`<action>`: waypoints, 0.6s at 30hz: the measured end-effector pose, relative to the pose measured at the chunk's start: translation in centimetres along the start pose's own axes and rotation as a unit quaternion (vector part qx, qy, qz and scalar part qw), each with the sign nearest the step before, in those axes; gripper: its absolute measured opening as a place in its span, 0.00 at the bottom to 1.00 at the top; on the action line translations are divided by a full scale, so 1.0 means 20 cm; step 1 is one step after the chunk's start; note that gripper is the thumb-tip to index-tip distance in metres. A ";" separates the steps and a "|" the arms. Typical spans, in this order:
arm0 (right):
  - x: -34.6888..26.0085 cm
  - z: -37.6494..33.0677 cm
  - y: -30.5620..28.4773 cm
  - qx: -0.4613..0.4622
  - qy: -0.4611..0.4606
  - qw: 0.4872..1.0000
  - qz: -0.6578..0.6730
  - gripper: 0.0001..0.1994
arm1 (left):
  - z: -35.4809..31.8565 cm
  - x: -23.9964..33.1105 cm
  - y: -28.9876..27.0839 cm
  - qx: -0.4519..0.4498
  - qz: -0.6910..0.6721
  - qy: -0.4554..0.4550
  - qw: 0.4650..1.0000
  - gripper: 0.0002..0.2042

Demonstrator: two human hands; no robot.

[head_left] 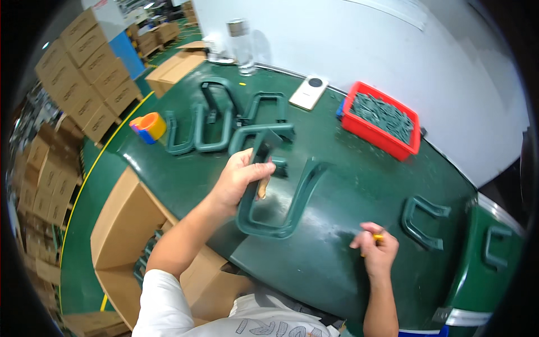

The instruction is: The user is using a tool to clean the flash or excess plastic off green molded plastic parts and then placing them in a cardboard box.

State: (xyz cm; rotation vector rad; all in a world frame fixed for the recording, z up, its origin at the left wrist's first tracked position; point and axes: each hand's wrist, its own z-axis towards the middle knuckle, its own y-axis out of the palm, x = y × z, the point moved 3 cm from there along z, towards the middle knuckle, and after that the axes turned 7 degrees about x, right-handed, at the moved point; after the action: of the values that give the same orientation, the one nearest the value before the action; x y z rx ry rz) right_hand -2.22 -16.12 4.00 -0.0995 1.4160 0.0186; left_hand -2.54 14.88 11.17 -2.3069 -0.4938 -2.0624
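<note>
A dark green U-shaped plastic handle (272,229) is raised over the table, gripped along one leg by my left hand (238,180), thumb on one side and fingers curled around it. To the right, my right hand (379,253) is closed around a small yellow tool (378,237); most of it is hidden in the fingers, so its kind does not show. Several similar green handles (213,147) lie beyond my left hand. Right of my right hand, another green handle (414,224) rests on the green tabletop (331,208).
A red bin (387,147) of small green parts stands by the white wall. Near it are a pale phone-like device (309,92) and a clear bottle (242,50). Tape rolls (150,124) sit at the left edge. An open carton (129,224) holding green parts stands left of me.
</note>
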 end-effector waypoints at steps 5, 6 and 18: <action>-0.02 -0.01 0.17 -0.040 -0.021 0.998 -0.031 0.21 | 0.06 -0.22 0.35 0.088 -0.127 0.082 0.985 0.06; 0.01 0.01 0.16 -0.015 -0.026 0.998 -0.049 0.21 | 0.06 -0.23 0.40 0.095 -0.137 0.091 0.982 0.05; 0.04 0.08 0.21 0.161 0.115 0.980 -0.013 0.14 | -0.02 -0.43 0.50 0.121 -0.174 0.200 0.957 0.05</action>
State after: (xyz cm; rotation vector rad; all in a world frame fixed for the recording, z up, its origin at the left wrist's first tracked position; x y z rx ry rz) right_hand -0.88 -11.84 3.15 0.1530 1.6297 -0.2495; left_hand -1.35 3.40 4.87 -1.7002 -1.1171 -2.3673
